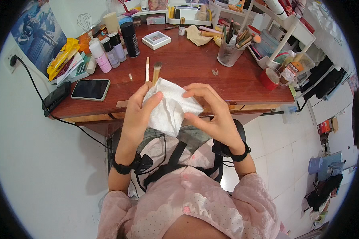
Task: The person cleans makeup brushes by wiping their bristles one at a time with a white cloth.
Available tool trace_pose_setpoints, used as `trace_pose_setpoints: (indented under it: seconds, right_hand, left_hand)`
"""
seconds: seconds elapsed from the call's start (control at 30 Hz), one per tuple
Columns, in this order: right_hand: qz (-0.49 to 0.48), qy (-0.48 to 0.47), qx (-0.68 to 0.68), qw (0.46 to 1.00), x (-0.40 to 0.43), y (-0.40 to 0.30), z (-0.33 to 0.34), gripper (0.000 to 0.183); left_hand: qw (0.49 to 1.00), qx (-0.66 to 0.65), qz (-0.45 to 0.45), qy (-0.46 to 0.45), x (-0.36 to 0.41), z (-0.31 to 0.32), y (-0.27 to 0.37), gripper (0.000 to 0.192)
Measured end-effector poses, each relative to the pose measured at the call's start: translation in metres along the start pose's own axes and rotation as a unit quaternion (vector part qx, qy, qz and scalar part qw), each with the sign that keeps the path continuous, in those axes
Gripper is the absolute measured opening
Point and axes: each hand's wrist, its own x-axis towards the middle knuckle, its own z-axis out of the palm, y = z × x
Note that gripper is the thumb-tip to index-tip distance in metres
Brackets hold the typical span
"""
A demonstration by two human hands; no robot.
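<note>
My left hand grips a crumpled white tissue above the front edge of the desk, its thumb pressed on the near face. A makeup brush rises from behind the tissue beside these fingers, bristles up; its lower part is hidden. Just left of it shows a slim white stick with a light tip; whether it is held or lies on the desk I cannot tell. My right hand is at the tissue's right side, index finger and thumb curved onto its edge.
On the reddish wooden desk lie a phone and a white square case. Bottles stand at the left. A ribbed cup of brushes and a red container stand at the right, by a white rack. A black cable hangs left.
</note>
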Motion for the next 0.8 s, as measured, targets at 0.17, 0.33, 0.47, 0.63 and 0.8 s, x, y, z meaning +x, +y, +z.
trace_pose_setpoints:
  seconds: [0.17,0.33,0.47,0.63,0.8]
  right_hand:
    - [-0.023,0.017,-0.031,0.999,0.000,-0.002,-0.002,0.017]
    - [-0.052,0.051,0.006,0.997,0.000,0.004,-0.003,0.012]
    - [-0.057,0.015,0.116,0.992,0.001,0.012,-0.010,0.010]
    - [0.097,0.052,0.341,0.934,-0.001,0.010,-0.004,0.024]
    - [0.150,-0.008,0.334,0.931,0.006,0.012,-0.005,0.033]
  left_hand:
    - [0.999,-0.048,-0.013,-0.002,0.000,-0.002,0.003,0.023]
    - [0.996,-0.081,-0.016,0.014,-0.001,-0.004,0.007,0.030]
    - [0.994,-0.085,-0.016,0.060,-0.001,-0.008,0.009,0.036]
    - [0.995,-0.083,-0.015,0.061,-0.004,-0.007,0.006,0.036]
    - [0.997,-0.066,-0.001,-0.026,-0.006,-0.010,0.001,0.038]
